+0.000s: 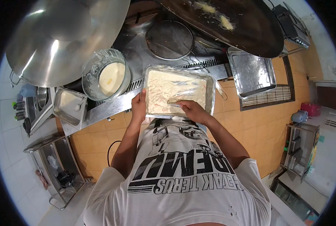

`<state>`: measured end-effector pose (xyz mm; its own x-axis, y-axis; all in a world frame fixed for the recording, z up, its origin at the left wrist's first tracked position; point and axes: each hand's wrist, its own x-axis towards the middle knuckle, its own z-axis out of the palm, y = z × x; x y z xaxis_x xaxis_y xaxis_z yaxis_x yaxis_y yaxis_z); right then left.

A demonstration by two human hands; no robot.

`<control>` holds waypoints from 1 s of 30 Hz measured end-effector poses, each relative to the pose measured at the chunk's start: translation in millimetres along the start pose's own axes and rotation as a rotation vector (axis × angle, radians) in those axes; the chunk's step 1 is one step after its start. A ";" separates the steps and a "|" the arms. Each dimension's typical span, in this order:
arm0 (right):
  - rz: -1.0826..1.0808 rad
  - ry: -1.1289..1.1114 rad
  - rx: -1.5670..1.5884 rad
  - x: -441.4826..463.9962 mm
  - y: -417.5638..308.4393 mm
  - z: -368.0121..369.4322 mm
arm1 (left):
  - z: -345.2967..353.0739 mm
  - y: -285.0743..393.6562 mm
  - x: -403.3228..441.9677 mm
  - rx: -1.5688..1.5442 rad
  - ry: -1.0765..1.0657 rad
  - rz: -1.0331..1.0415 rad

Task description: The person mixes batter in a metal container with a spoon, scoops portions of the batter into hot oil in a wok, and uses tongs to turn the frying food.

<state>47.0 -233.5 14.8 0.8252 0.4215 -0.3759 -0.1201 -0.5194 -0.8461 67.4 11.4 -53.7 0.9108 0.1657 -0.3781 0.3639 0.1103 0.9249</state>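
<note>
A rectangular metal tray (pixel 212 94) of thick, pale batter (pixel 162 84) with reddish shreds is in front of my body, at the counter's edge. My left hand (pixel 139 107) grips the tray's left side, fingers wrapped around the rim. Over the tray's near part, my right hand (pixel 192 111) is closed on a thin utensil whose tip is in the batter. Streaks of bare metal show through the batter right of centre. Left of the tray stands a glass bowl (pixel 88 81) with pale liquid batter (pixel 112 78).
A large metal wok (pixel 70 56) is at the upper left, a dark pan (pixel 247 34) with yellowish bits at the upper right. A round dark griddle (pixel 169 40) lies behind the tray. Metal trays (pixel 252 73) (pixel 81 122) stand to either side. Racks flank the tiled floor.
</note>
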 end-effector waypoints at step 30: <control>-0.432 0.685 -0.021 -101.0 -139.1 -126.4 | 1.5 165.7 -97.7 -0.391 0.012 -0.104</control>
<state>50.0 -297.8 218.2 0.9519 0.0433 0.3034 0.2917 -0.4315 -0.8537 39.0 11.9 136.5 0.8701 0.1448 -0.4711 0.3501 0.4912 0.7976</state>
